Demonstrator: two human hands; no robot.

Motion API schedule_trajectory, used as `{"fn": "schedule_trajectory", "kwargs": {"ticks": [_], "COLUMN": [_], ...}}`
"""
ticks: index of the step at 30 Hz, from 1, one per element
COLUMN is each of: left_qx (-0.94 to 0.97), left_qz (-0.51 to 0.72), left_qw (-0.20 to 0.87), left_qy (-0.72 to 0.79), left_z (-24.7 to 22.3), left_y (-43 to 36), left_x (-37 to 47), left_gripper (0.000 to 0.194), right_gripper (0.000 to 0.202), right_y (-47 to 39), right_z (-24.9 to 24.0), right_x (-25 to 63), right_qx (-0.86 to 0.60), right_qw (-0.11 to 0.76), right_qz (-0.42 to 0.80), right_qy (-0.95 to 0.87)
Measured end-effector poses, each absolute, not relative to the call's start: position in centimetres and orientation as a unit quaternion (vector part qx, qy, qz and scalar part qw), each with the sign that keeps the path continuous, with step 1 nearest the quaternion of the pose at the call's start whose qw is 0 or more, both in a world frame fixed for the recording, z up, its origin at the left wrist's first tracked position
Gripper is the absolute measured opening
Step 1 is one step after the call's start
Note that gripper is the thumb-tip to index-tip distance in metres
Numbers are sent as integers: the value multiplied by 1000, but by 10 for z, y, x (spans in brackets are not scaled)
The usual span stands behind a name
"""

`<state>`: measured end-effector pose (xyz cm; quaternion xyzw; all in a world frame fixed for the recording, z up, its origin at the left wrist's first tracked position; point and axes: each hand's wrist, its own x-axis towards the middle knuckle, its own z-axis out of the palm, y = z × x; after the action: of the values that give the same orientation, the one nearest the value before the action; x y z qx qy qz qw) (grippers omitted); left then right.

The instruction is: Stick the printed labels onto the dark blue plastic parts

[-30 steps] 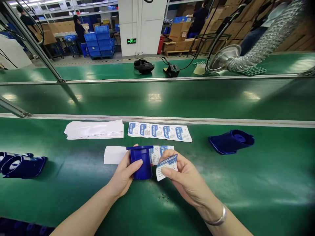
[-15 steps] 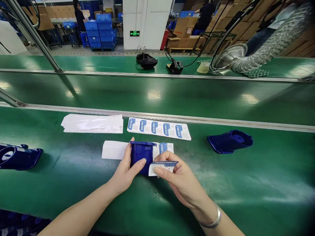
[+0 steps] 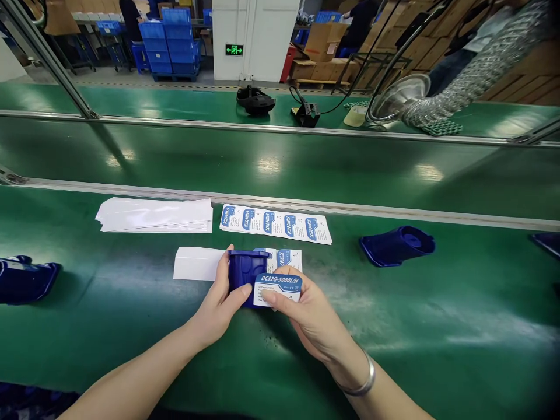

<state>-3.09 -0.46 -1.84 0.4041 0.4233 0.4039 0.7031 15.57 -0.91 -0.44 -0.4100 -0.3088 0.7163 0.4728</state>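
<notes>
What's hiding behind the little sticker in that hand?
Part of the blue thing pokes out from behind the sticker, and fingers of the right hand reach behind it too. The sticker covers the blue thing's lower right area, so that can't be seen.

Exit sign (image 3: 234, 49): we see it glowing green on the white pillar (image 3: 266, 38).
Crates (image 3: 170, 46): we see blue stacks left of the pillar.
Cartons (image 3: 324, 44): we see brown ones right of it, beside a dark-clothed person (image 3: 362, 23).
Duct (image 3: 481, 67): we see ribbed silver, flared at one end.
Black devices (image 3: 256, 102): we count two on the far green surface (image 3: 175, 102).
</notes>
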Motion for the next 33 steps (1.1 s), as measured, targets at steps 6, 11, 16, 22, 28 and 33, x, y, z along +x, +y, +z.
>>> {"fn": "schedule_trajectory", "kwargs": {"ticks": [6, 11, 16, 22, 28, 33], "left_qx": [406, 425, 431, 431, 443, 448], "left_qz": [404, 397, 392, 378, 376, 376], "left_qw": [704, 695, 697, 701, 691, 688], "left_qy": [420, 422, 418, 425, 431, 430], "left_z": [-16, -16, -16, -13, -14, -14], "left_y": [-4, -5, -5, -5, -4, -4], "left_x": [-30, -29, -29, -30, -31, -31], "left_gripper": [83, 79, 79, 79, 80, 79], "right_gripper": [36, 31, 30, 30, 30, 28], "right_y": [-9, -9, -10, -9, -8, -9], "right_z": [-5, -6, -6, -5, -5, -5], "right_x": [156, 156, 156, 156, 155, 155], "right_qx": [-396, -395, -392, -391, -391, -386], "right_qw": [476, 480, 487, 485, 482, 485], "right_qz": [723, 721, 720, 723, 728, 730], "right_qy": [-307, -306, -301, -298, -291, -287]}}
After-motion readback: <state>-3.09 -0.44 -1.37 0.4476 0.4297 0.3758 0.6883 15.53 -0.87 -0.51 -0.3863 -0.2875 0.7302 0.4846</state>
